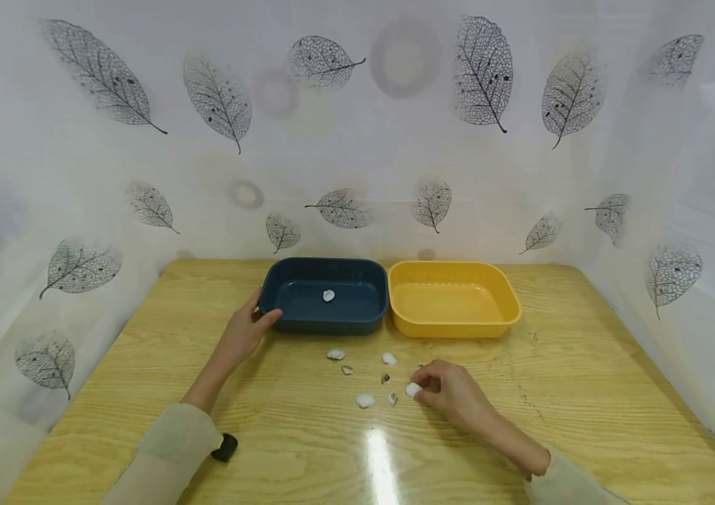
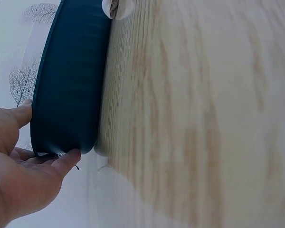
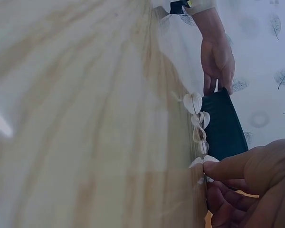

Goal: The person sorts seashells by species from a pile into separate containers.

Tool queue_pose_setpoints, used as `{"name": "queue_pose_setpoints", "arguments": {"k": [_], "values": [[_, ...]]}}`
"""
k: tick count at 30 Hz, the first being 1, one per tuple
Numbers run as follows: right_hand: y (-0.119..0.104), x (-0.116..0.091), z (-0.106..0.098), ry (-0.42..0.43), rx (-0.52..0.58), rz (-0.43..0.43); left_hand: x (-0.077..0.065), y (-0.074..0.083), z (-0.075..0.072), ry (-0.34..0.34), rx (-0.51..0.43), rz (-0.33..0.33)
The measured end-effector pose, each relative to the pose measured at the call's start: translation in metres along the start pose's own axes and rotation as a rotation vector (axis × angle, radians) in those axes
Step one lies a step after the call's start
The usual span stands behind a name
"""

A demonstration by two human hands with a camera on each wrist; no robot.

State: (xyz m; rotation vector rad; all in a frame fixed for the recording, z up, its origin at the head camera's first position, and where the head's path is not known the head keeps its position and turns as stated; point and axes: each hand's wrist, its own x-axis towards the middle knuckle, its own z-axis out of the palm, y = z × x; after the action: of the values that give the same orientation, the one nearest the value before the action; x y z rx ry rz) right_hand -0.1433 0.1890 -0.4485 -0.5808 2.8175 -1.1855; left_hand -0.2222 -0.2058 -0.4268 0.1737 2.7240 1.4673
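Observation:
My left hand (image 1: 240, 341) grips the left end of a dark blue plastic basin (image 1: 325, 327), thumb over the rim and fingers along the outer wall. One white seashell (image 1: 328, 296) lies inside that basin. Lower right of it, my right hand (image 1: 458, 401) pinches a white seashell (image 1: 412, 390) between thumb and fingertips, at or just above the tabletop. Several loose shells lie to its left and behind it, among them a white shell (image 1: 365, 400), another white shell (image 1: 389, 358) and a small dark shell (image 1: 385, 378). Fingers partly hide one shell (image 1: 420, 365).
A yellow basin (image 1: 455, 330) stands against the right end of the blue one, with no shells seen in it. Both are near the back edge of the wooden table (image 1: 584, 393). Leaf-printed sheeting (image 1: 357, 161) surrounds the table at the back and sides.

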Motion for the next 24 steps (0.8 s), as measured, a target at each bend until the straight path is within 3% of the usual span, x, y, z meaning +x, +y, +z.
{"name": "queue_pose_setpoints", "arguments": {"k": [7,14,24], "values": [[-0.0002,0.0017,-0.0011,-0.025,0.008,-0.020,-0.0002,-0.0004,0.0000,0.001,-0.002,-0.006],[0.0017,0.0018,-0.0042,-0.075,0.117,-0.022,0.0017,-0.0015,0.0004,-0.002,-0.004,-0.016],[0.0021,0.0038,-0.0079,-0.125,0.229,0.057,0.0018,-0.0011,0.0004,-0.001,0.003,-0.006]]}}
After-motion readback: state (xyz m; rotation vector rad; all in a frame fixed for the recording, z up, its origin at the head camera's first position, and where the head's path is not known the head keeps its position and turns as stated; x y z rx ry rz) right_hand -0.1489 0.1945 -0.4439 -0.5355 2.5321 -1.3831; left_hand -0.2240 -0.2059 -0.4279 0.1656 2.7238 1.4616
